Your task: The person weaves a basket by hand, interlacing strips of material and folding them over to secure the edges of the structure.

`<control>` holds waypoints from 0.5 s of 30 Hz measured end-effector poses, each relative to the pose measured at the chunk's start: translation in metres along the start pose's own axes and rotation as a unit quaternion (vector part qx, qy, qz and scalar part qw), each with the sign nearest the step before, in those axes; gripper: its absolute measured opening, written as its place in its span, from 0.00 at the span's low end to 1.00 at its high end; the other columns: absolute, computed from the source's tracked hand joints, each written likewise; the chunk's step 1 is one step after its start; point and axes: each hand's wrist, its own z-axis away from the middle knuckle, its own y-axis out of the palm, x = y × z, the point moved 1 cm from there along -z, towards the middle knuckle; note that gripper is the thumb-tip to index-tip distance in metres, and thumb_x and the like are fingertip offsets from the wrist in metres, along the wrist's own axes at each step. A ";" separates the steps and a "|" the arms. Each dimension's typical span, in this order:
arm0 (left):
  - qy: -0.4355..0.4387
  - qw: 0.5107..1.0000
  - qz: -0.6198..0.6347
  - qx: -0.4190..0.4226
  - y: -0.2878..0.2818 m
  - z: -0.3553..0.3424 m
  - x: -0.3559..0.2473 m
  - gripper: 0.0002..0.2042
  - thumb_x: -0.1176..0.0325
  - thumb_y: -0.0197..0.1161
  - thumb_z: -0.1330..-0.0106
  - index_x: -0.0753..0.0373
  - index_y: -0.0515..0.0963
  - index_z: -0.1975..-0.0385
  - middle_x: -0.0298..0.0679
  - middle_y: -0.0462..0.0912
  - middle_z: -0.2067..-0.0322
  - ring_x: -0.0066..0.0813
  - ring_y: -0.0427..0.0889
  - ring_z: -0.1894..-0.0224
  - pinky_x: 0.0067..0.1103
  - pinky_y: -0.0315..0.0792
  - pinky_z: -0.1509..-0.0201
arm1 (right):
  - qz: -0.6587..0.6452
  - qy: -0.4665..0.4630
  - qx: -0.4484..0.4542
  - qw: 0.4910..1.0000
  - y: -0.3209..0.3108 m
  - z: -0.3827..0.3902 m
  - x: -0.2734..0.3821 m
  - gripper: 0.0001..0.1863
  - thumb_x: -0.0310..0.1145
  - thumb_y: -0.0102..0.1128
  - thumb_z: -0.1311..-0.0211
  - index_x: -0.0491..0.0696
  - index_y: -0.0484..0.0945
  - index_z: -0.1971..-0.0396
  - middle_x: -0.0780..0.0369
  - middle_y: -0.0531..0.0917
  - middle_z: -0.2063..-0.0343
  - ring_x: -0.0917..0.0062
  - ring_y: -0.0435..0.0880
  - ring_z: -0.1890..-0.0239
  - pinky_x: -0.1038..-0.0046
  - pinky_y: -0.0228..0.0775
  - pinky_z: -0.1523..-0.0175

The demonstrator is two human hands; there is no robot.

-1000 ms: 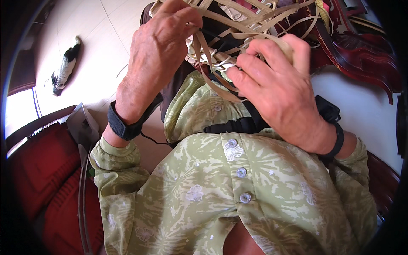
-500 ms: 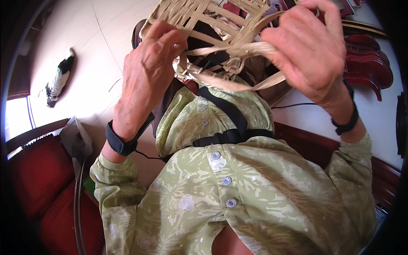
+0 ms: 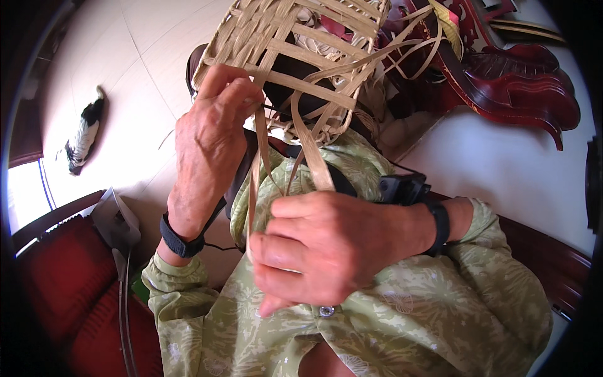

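Observation:
A half-woven basket (image 3: 257,28) of flat tan strips is tilted at the top centre above my lap, with open gaps between its lower bands and loose strands trailing. My left hand (image 3: 212,141) pinches at its lower-left edge, where strips pass under the fingertips; the exact grip is partly hidden. My right hand (image 3: 317,245) is low over my green patterned shirt, fingers curled round long pale strips (image 3: 314,160) that run down from the basket. Their ends are hidden inside that fist.
A black-and-white animal, apparently a cat (image 3: 85,132), lies on pale floor tiles at left. A red cushioned seat (image 3: 69,276) with a grey strap-like object is lower left. Carved dark-red furniture (image 3: 515,81) stands upper right. A black device (image 3: 402,187) sits by my right wrist.
My right hand has swung from upper right down to the lower middle, drawing strips toward me. My left hand has shifted slightly down, and the basket shows more fully.

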 end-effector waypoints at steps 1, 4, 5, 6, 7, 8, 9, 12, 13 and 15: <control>0.006 1.000 -0.008 -0.001 -0.002 0.001 -0.001 0.06 0.81 0.63 0.37 0.61 0.79 0.65 0.35 0.80 0.59 0.42 0.85 0.66 0.31 0.77 0.68 | 0.001 -0.017 0.027 0.999 -0.006 0.002 0.000 0.21 0.45 0.71 0.42 0.41 0.76 0.74 0.57 0.80 0.66 0.79 0.74 0.77 0.76 0.66 0.75; 0.021 1.000 -0.007 -0.010 0.001 -0.004 -0.001 0.07 0.81 0.63 0.38 0.60 0.79 0.65 0.35 0.80 0.58 0.42 0.85 0.66 0.30 0.78 0.67 | 0.080 0.003 -0.090 0.993 -0.056 -0.001 -0.014 0.17 0.43 0.62 0.34 0.40 0.80 0.65 0.56 0.83 0.65 0.79 0.75 0.77 0.79 0.65 0.76; 0.014 1.000 -0.017 -0.021 -0.001 0.000 0.000 0.07 0.82 0.62 0.38 0.60 0.79 0.65 0.35 0.80 0.58 0.41 0.85 0.65 0.30 0.78 0.67 | 0.075 0.020 -0.128 0.989 -0.075 -0.005 -0.021 0.15 0.39 0.61 0.32 0.40 0.82 0.62 0.56 0.84 0.64 0.78 0.76 0.77 0.79 0.67 0.75; 0.014 0.999 -0.019 -0.025 0.000 0.000 0.001 0.08 0.82 0.62 0.38 0.60 0.79 0.65 0.35 0.80 0.58 0.41 0.86 0.65 0.30 0.79 0.66 | 0.098 0.124 -0.170 0.973 -0.088 -0.004 -0.022 0.12 0.32 0.59 0.33 0.39 0.83 0.59 0.58 0.85 0.62 0.80 0.78 0.74 0.80 0.68 0.73; 0.008 1.000 0.008 -0.017 0.000 0.002 0.003 0.09 0.84 0.60 0.38 0.59 0.79 0.65 0.35 0.80 0.58 0.41 0.86 0.65 0.31 0.79 0.65 | 0.143 0.146 -0.130 0.970 -0.091 0.001 -0.036 0.10 0.27 0.60 0.35 0.42 0.84 0.58 0.60 0.84 0.61 0.79 0.79 0.72 0.79 0.70 0.71; 0.012 1.000 0.010 -0.017 0.002 0.000 0.003 0.09 0.84 0.60 0.38 0.59 0.79 0.65 0.35 0.80 0.58 0.41 0.86 0.64 0.31 0.79 0.65 | 0.193 0.166 -0.089 0.963 -0.095 0.008 -0.049 0.11 0.22 0.60 0.37 0.44 0.85 0.56 0.61 0.84 0.61 0.79 0.79 0.71 0.79 0.72 0.68; 0.011 1.000 0.008 -0.019 0.002 0.001 0.004 0.10 0.84 0.60 0.39 0.59 0.79 0.65 0.35 0.80 0.58 0.41 0.86 0.64 0.31 0.79 0.65 | 0.236 0.178 -0.045 0.954 -0.098 0.012 -0.064 0.15 0.17 0.60 0.39 0.46 0.86 0.55 0.63 0.84 0.60 0.79 0.79 0.70 0.78 0.74 0.65; 0.002 1.000 0.008 -0.009 -0.001 0.001 0.002 0.09 0.84 0.59 0.39 0.60 0.80 0.65 0.36 0.80 0.58 0.43 0.85 0.63 0.32 0.79 0.64 | 0.227 0.171 0.076 0.956 -0.084 0.014 -0.070 0.19 0.17 0.62 0.45 0.51 0.87 0.55 0.63 0.79 0.67 0.73 0.80 0.70 0.76 0.75 0.64; 0.002 1.000 0.009 -0.007 0.000 0.000 0.001 0.09 0.83 0.59 0.38 0.60 0.80 0.65 0.36 0.80 0.58 0.44 0.85 0.63 0.32 0.79 0.64 | 0.219 0.174 0.107 0.954 -0.081 0.014 -0.073 0.22 0.19 0.63 0.47 0.53 0.86 0.52 0.62 0.74 0.70 0.71 0.80 0.67 0.71 0.73 0.63; 0.004 1.000 -0.008 -0.011 -0.002 0.000 0.001 0.07 0.81 0.60 0.37 0.61 0.80 0.65 0.36 0.80 0.59 0.45 0.85 0.64 0.32 0.79 0.64 | 0.221 0.164 0.147 0.950 -0.074 0.011 -0.080 0.23 0.21 0.64 0.47 0.55 0.85 0.50 0.63 0.73 0.70 0.70 0.79 0.66 0.68 0.73 0.62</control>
